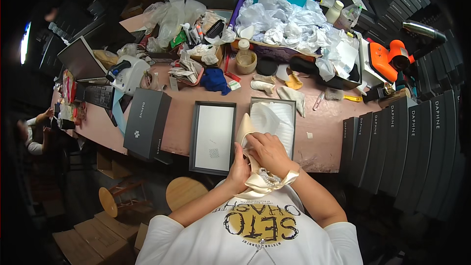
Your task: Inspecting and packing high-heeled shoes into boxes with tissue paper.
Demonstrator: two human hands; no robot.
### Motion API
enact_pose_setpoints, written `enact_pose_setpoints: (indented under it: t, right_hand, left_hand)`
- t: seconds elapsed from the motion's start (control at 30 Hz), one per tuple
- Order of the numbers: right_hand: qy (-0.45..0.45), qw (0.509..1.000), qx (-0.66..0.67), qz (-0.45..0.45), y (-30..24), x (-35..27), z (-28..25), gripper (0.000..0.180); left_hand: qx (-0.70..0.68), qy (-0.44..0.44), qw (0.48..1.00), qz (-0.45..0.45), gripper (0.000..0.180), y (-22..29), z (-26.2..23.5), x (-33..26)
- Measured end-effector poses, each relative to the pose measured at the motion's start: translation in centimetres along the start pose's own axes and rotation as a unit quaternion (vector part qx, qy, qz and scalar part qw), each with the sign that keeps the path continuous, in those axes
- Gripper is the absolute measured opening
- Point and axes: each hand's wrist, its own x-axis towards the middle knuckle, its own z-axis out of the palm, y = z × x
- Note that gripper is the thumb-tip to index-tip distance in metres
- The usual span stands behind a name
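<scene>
Fisheye view from the left camera on my head, set above and behind my grip, facing forward and steeply down. My left hand [239, 171] and right hand [270, 153] lie at close range, my shirt [319, 243] on this side of them and the table [175, 135] beyond, its edge curving toward the rim.

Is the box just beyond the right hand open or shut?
Open: the box shows white wrapping inside, uncovered.

Showed a smooth, satiny finish on the cream shoe [244, 126] between the fingers [258, 142], glossy beads [268, 179] near them, matt card on the shoebox [146, 123] leftward, crumpled paper [285, 19] beyond.
</scene>
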Motion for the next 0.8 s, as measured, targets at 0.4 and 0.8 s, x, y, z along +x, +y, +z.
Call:
enact_pose_setpoints:
  t: [0.4,0.8]
  right_hand:
    - [-0.065,0.954,0.255,0.142,1.8,-0.7,0.3,0.057]
    - [0.044,0.979,-0.195,0.032,11.0,-1.9,11.2,0.028]
  left_hand:
    - [0.071,0.057,0.994,0.054,0.053,-0.4,-0.1,0.3]
    - [-0.007,-0.002,1.000,-0.002,0.060,3.1,-2.6,1.6]
